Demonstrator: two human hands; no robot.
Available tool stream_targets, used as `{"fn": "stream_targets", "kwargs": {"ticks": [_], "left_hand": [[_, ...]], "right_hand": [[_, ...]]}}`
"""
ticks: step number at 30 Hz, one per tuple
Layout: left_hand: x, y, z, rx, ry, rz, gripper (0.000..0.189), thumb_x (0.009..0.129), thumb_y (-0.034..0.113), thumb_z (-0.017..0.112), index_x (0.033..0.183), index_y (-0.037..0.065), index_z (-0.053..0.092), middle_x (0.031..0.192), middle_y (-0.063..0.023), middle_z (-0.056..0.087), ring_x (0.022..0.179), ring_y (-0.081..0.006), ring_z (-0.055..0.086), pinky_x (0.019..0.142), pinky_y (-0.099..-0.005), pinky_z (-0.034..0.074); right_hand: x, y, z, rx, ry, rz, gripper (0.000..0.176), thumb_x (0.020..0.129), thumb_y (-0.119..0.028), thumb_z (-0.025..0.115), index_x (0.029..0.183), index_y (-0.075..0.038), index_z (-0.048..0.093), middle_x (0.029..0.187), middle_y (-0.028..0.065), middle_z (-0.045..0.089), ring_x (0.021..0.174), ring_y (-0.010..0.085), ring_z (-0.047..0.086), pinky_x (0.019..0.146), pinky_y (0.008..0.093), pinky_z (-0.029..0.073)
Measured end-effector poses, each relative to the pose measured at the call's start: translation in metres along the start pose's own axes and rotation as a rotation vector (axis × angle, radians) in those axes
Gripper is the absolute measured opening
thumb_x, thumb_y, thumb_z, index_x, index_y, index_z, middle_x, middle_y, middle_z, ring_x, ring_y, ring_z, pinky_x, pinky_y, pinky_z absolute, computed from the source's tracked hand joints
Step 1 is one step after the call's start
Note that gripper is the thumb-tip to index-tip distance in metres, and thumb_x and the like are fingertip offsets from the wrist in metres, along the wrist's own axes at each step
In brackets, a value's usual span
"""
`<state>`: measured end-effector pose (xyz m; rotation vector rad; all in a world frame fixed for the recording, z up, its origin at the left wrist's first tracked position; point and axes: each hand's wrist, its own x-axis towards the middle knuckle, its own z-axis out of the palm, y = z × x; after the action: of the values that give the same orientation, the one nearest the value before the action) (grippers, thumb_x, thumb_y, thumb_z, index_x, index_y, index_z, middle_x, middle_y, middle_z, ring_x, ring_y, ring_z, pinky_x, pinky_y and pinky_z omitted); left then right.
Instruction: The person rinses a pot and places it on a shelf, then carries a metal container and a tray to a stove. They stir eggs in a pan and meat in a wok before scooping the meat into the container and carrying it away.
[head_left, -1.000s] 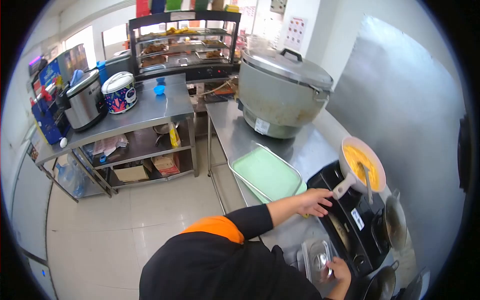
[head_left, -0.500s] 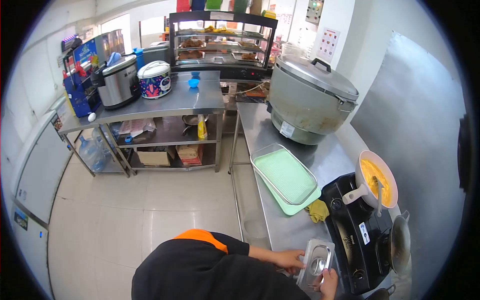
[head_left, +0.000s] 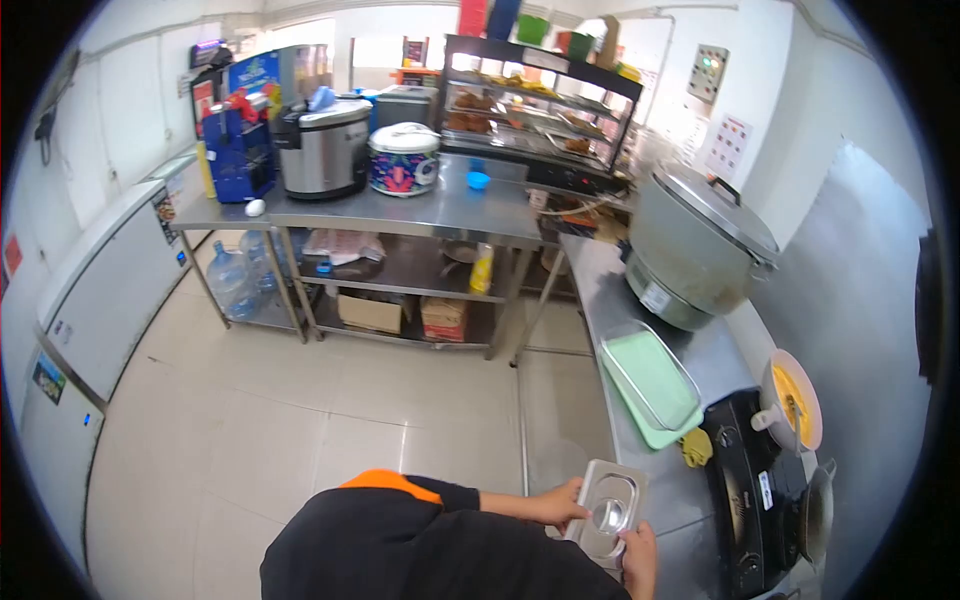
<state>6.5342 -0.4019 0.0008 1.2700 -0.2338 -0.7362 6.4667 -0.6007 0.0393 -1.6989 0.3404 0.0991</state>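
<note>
A small rectangular stainless steel food pan with a lid (head_left: 604, 482) is held between my two hands, near the front edge of the steel counter. The lid has a round recess in its middle. My left hand (head_left: 562, 503) grips the pan's left side. On the opposite side, near the lower right corner, my right hand (head_left: 639, 553) is closed on it with the thumb on top. My fingers beneath the pan are hidden.
Right of the pan stands a black gas stove (head_left: 738, 500), with a pale pan (head_left: 768, 418) of yellow food on it. Beyond lie a yellow cloth (head_left: 696, 448), a green tray (head_left: 650, 385) and a large cooker (head_left: 690, 255). Another steel table (head_left: 440, 215) stands ahead, left.
My view has swung left, so the room's things sit further right. Both hands have carried the lidded pan leftward, away from the stove, keeping hold of it.
</note>
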Motion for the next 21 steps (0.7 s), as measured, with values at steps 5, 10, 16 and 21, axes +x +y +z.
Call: {"fn": "stream_targets", "kwargs": {"ticks": [5,10,16,21], "left_hand": [[-0.151,0.019,-0.107,0.058,0.351,-0.014,0.059,0.074,0.01,0.057,0.12,0.001,0.022,0.089,-0.0152,0.055,0.066,-0.019,0.057,0.047,-0.03,0.048],[-0.284,-0.009,-0.192,-0.047,0.756,0.109,0.059,0.073,0.01,0.059,0.118,-0.004,0.023,0.091,-0.0184,0.055,0.084,-0.0245,0.056,0.069,-0.0333,0.048],[-0.398,-0.007,-0.269,-0.141,1.055,0.043,0.057,0.073,0.012,0.06,0.116,-0.004,0.026,0.087,-0.0166,0.056,0.071,-0.0204,0.058,0.051,-0.0298,0.048],[-0.464,0.002,-0.344,-0.241,1.179,0.122,0.048,0.076,0.017,0.058,0.112,-0.002,0.032,0.079,-0.0114,0.056,0.059,-0.0155,0.056,0.045,-0.0261,0.045]], "right_hand": [[0.003,0.004,0.164,-0.008,-0.391,0.077,0.024,0.075,-0.017,0.055,0.088,0.003,0.054,0.072,0.0093,0.055,0.06,0.0166,0.051,0.052,0.0313,0.04],[-0.009,0.029,0.337,-0.155,-0.658,0.159,0.036,0.078,-0.03,0.057,0.088,0.005,0.053,0.072,0.0098,0.055,0.059,0.014,0.05,0.048,0.0274,0.037],[-0.054,-0.026,0.485,-0.022,-0.982,0.325,0.027,0.079,-0.018,0.056,0.093,0.004,0.051,0.082,0.0103,0.056,0.07,0.0159,0.056,0.06,0.0282,0.045],[-0.05,-0.056,0.601,-0.011,-1.191,0.478,0.026,0.079,-0.01,0.054,0.1,0.004,0.048,0.085,0.0097,0.057,0.073,0.0179,0.058,0.066,0.0292,0.048]]}}
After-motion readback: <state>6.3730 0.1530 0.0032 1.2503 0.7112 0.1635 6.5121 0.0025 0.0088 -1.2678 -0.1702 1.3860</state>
